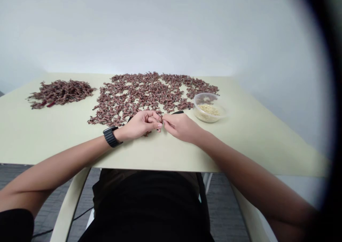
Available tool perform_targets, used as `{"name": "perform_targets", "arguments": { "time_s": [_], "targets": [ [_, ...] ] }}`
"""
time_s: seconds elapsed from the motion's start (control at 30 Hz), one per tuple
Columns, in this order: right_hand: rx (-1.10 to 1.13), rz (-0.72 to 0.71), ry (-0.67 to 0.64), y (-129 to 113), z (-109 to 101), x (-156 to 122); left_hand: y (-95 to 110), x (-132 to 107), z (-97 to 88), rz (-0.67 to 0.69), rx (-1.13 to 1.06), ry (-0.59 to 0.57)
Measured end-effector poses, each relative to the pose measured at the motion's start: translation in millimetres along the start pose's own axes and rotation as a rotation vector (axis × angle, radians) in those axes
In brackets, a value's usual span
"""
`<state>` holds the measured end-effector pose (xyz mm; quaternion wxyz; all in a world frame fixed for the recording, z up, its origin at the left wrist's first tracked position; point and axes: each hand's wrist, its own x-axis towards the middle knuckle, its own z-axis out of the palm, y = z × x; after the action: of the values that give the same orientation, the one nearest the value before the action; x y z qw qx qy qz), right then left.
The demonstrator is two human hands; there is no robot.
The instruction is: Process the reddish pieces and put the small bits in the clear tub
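Note:
Near the table's front, my left hand [143, 124] and my right hand [181, 126] meet with their fingertips almost touching. Between them is a small reddish-brown twisted piece [160, 119], too small to name and partly covered by the fingers. The left thumb and fingers pinch it from one side, and the right fingers are closed on its other side. Just beyond the hands lies a wide spread of similar reddish-brown pieces [141, 92]. A dark flat object [177, 112] shows partly behind my right hand.
To the right stands a clear round plastic bowl [196, 111] with pale yellow bits [210, 109] in it. A denser heap of reddish-brown pieces [62, 91] lies at the left. The pale yellow table [155, 156] meets a white wall [139, 28] behind.

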<state>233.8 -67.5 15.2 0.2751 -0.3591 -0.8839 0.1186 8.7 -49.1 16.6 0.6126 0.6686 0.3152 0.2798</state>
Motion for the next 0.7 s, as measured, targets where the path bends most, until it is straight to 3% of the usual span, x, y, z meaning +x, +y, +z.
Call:
{"name": "perform_targets", "arguments": {
  "time_s": [0.17,0.27,0.33,0.4,0.53,0.6,0.7],
  "targets": [
    [0.434,0.248,0.005,-6.5,-1.6,4.2,-0.2,-2.6,0.2,0.165,0.247,0.047],
    [0.864,0.501,-0.164,-5.8,-3.8,6.9,4.1,-6.3,-1.0,0.334,0.570,0.074],
    [1.011,0.595,-0.248,-4.3,-4.5,7.8,6.6,-7.6,-1.4,0.374,0.688,0.068],
    [0.918,0.546,-0.216,-3.2,-4.1,7.7,7.0,-7.1,-1.0,0.339,0.647,0.063],
    [0.313,0.207,-0.026,-4.1,-2.7,4.8,2.6,-2.3,1.0,0.139,0.294,0.023],
    [0.116,0.113,-0.024,-4.5,-2.6,2.7,0.4,-0.1,1.4,0.059,0.156,-0.003],
    [-0.018,0.086,-0.062,-3.3,-2.0,-0.1,-1.1,1.6,0.5,0.015,0.073,-0.016]
  ]
}}
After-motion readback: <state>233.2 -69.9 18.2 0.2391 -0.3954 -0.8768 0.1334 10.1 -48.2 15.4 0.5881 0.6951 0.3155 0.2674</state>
